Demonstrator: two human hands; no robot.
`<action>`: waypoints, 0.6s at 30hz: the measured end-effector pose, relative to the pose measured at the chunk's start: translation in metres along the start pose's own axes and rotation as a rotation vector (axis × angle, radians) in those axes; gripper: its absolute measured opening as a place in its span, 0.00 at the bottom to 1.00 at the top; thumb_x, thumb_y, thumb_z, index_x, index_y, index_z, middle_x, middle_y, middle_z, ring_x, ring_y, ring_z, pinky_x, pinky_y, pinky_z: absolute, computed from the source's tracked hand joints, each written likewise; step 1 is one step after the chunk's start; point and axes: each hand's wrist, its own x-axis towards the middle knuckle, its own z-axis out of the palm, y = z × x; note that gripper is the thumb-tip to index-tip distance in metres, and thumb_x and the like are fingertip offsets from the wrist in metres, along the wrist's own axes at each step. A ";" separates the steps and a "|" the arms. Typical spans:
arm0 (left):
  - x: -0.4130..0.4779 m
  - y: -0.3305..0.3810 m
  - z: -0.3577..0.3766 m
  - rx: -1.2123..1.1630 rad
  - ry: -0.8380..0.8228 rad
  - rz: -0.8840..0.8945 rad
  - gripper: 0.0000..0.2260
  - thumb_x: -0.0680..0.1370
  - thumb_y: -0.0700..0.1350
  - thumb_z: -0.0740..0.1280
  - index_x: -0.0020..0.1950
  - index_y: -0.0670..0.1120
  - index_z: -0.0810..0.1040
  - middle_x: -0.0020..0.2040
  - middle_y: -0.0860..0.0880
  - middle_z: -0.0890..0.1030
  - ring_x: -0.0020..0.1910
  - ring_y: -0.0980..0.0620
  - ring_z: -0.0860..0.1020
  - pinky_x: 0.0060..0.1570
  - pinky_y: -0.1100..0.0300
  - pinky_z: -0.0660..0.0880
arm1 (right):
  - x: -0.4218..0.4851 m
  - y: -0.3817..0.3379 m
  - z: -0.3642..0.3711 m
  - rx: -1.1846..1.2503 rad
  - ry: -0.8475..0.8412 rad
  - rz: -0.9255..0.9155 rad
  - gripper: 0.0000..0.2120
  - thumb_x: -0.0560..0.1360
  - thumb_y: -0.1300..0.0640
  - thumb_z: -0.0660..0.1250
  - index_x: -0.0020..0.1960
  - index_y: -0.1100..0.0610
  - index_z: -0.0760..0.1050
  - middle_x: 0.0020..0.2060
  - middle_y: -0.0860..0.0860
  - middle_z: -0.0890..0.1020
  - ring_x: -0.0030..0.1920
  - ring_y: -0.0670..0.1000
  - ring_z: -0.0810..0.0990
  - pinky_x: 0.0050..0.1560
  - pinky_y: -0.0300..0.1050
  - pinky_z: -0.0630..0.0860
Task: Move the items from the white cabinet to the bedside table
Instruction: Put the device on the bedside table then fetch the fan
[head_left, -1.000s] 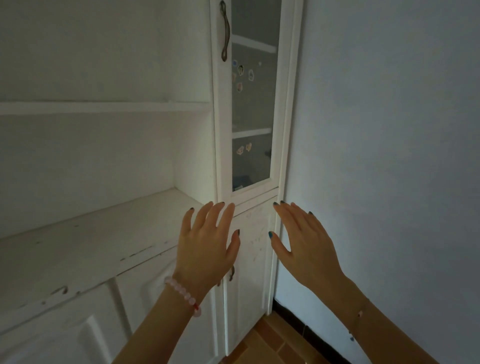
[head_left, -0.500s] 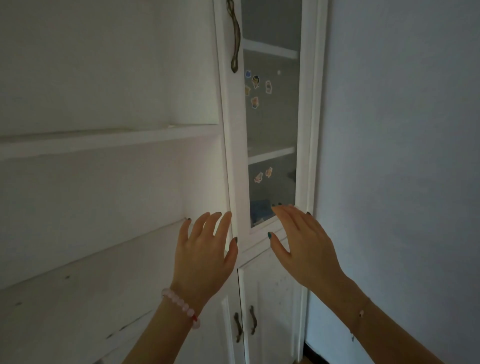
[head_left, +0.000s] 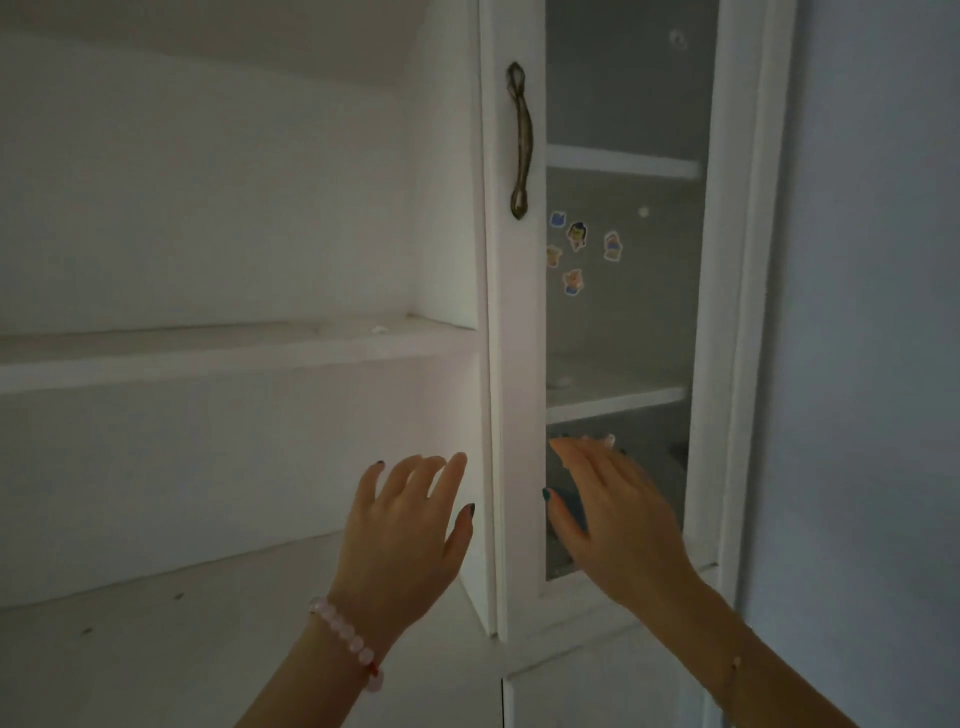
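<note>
The white cabinet (head_left: 498, 364) fills the view, with a closed glass door (head_left: 623, 312) on its right part and a dark metal handle (head_left: 521, 140) on the door's left stile. Several small stickers (head_left: 576, 236) are on the glass. Behind the glass, a small pale item (head_left: 561, 383) lies on the middle shelf, and something blue (head_left: 569, 501) shows low down beside my right hand. My left hand (head_left: 405, 540) is raised with straight fingers before the open shelf bay. My right hand (head_left: 613, 514) is raised, fingers straight, in front of the lower glass. Neither holds anything.
Open white shelves (head_left: 218, 353) run to the left, with a wide counter ledge (head_left: 156, 649) below. A plain wall (head_left: 872, 364) stands right of the cabinet. Lower cabinet doors (head_left: 597, 691) are under the glass door.
The view has tilted upward, so the door handle and upper shelves come into sight. Both hands stay raised and spread, now in front of the lower glass and the shelf bay.
</note>
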 end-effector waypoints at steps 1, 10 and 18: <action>0.007 0.002 -0.001 0.015 0.021 -0.010 0.21 0.76 0.52 0.55 0.60 0.43 0.78 0.50 0.46 0.82 0.49 0.46 0.81 0.51 0.44 0.77 | 0.008 0.007 -0.001 0.015 0.011 -0.026 0.25 0.76 0.43 0.52 0.63 0.58 0.73 0.56 0.54 0.80 0.55 0.56 0.79 0.53 0.58 0.77; 0.051 0.018 -0.016 0.134 0.146 -0.044 0.20 0.76 0.51 0.55 0.61 0.43 0.77 0.52 0.46 0.82 0.52 0.46 0.80 0.53 0.45 0.76 | 0.066 0.040 -0.001 0.093 0.119 -0.190 0.22 0.74 0.47 0.56 0.61 0.59 0.74 0.54 0.55 0.81 0.52 0.55 0.81 0.52 0.55 0.78; 0.064 0.004 -0.030 0.203 0.163 -0.044 0.20 0.75 0.51 0.55 0.60 0.42 0.78 0.51 0.45 0.82 0.50 0.45 0.81 0.52 0.44 0.76 | 0.135 0.026 -0.022 0.148 0.156 -0.242 0.21 0.77 0.52 0.60 0.68 0.58 0.67 0.61 0.56 0.76 0.59 0.55 0.75 0.59 0.49 0.70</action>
